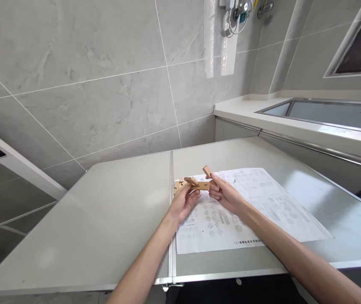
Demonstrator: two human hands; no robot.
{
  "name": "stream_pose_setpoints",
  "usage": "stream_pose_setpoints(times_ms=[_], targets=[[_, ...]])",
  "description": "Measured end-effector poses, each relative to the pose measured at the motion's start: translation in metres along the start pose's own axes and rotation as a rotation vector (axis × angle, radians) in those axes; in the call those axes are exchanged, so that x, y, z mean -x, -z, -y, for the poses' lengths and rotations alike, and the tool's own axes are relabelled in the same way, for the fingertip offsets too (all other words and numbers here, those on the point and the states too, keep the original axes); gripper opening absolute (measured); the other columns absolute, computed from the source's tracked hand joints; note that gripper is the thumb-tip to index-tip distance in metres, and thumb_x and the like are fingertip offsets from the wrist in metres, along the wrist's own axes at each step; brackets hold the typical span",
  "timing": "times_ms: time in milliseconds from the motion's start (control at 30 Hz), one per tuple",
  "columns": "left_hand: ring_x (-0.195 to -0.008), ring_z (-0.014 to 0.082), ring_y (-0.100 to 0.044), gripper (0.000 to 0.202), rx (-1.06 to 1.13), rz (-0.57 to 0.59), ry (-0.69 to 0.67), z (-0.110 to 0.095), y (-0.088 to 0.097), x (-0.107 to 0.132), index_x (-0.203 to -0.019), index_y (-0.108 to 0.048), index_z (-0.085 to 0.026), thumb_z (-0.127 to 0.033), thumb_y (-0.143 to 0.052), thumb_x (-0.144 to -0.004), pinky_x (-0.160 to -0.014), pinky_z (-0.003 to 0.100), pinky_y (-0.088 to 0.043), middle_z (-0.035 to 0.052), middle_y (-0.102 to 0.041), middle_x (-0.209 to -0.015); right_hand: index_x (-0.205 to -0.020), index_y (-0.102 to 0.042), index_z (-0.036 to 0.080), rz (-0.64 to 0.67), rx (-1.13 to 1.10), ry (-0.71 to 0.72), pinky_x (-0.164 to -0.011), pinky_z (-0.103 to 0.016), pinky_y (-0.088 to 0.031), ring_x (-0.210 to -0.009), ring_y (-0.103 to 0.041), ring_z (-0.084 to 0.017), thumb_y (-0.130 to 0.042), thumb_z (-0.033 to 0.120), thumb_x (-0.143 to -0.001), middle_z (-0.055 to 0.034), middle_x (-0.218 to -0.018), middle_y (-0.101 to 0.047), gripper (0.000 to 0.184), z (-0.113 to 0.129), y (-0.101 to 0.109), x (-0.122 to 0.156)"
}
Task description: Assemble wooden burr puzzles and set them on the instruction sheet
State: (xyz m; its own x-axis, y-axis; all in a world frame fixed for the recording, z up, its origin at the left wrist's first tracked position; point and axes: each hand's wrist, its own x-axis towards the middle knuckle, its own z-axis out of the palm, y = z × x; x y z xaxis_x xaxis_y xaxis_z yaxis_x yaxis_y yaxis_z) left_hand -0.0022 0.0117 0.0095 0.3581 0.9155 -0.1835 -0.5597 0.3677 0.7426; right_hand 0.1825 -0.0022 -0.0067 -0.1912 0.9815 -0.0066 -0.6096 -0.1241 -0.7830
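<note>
Over the left edge of a printed paper sheet [224,223], my left hand [183,203] is closed on a small wooden puzzle piece [192,181] by its fingertips. Touching it is a second wooden bar [203,185] with a dark mark like a 2, which reaches across to my right hand [226,193]. The fingers of that hand are curled, and a short wooden block [207,170] sticks up at a tilt from its thumb and forefinger. Beyond my left hand, other wooden pieces [177,184] with dark marks are partly hidden by it. How the held pieces join is too small to tell.
The pale folding table [111,228] has a metal seam [171,211] down its middle. Grey wall tiles [104,84] rise behind it. At right stands a white counter [240,107] with a sink [326,112]. Cables and a plug [227,29] hang above.
</note>
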Motion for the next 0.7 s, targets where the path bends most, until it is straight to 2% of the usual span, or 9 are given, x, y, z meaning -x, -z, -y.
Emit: stream_pose_setpoints(times_ms=[100, 167, 233, 367, 467, 700], targets=[[-0.068, 0.01, -0.068, 0.015, 0.023, -0.012, 0.004, -0.001, 0.003, -0.002, -0.101, -0.072, -0.01, -0.022, -0.075, -0.093, -0.071, 0.021, -0.06, 0.0056, -0.072, -0.084, -0.092, -0.063, 0.024, 0.006, 0.04, 0.022, -0.046, -0.028, -0.016, -0.051, -0.013, -0.011, -0.073, 0.061, -0.09, 0.0092, -0.061, -0.025, 0.038, 0.006, -0.003, 0.002], [-0.068, 0.0096, -0.067, 0.015, 0.037, -0.019, 0.01, -0.001, 0.004, -0.003, -0.103, -0.072, -0.009, -0.022, -0.074, -0.094, -0.07, 0.021, -0.06, 0.0069, -0.073, -0.086, -0.081, -0.055, 0.025, 0.018, 0.062, 0.041, -0.047, -0.029, -0.014, -0.052, -0.011, -0.011, -0.074, 0.061, -0.089, 0.009, -0.06, -0.024, 0.042, 0.01, -0.005, 0.004], [-0.067, 0.0094, -0.067, 0.015, 0.044, -0.025, 0.017, -0.001, 0.006, -0.004, -0.101, -0.072, -0.008, -0.021, -0.073, -0.095, -0.07, 0.02, -0.059, 0.0086, -0.074, -0.086, -0.077, -0.05, 0.025, 0.048, 0.084, 0.054, -0.048, -0.029, -0.015, -0.052, -0.012, -0.011, -0.076, 0.061, -0.088, 0.0087, -0.061, -0.025, 0.046, 0.013, -0.006, 0.006], [-0.069, 0.01, -0.068, 0.01, 0.027, -0.015, 0.027, 0.0, 0.006, -0.004, -0.097, -0.073, -0.008, -0.017, -0.072, -0.093, -0.07, 0.019, -0.058, 0.0102, -0.075, -0.086, -0.096, -0.063, 0.024, 0.141, 0.159, 0.036, -0.051, -0.029, -0.016, -0.052, -0.016, -0.01, -0.072, 0.061, -0.092, 0.0096, -0.058, -0.028, 0.038, 0.012, -0.007, 0.009], [-0.069, 0.0101, -0.068, 0.01, 0.008, 0.002, 0.038, 0.0, 0.004, -0.003, -0.101, -0.074, -0.008, -0.014, -0.072, -0.092, -0.07, 0.019, -0.057, 0.0085, -0.075, -0.085, -0.11, -0.066, 0.024, 0.188, 0.241, 0.008, -0.053, -0.028, -0.017, -0.051, -0.02, -0.011, -0.072, 0.058, -0.093, 0.0104, -0.053, -0.03, 0.038, 0.01, -0.005, 0.009], [-0.089, 0.017, -0.072, 0.009, -0.031, 0.053, 0.089, 0.0, -0.002, 0.002, -0.099, -0.075, -0.01, -0.017, -0.073, -0.093, -0.08, 0.025, -0.057, 0.0111, -0.075, -0.099, -0.095, -0.067, 0.024, 0.175, 0.301, 0.026, -0.053, -0.029, -0.016, -0.051, -0.025, -0.01, -0.083, 0.054, -0.083, 0.0091, -0.054, -0.035, 0.035, 0.01, -0.004, 0.009]])
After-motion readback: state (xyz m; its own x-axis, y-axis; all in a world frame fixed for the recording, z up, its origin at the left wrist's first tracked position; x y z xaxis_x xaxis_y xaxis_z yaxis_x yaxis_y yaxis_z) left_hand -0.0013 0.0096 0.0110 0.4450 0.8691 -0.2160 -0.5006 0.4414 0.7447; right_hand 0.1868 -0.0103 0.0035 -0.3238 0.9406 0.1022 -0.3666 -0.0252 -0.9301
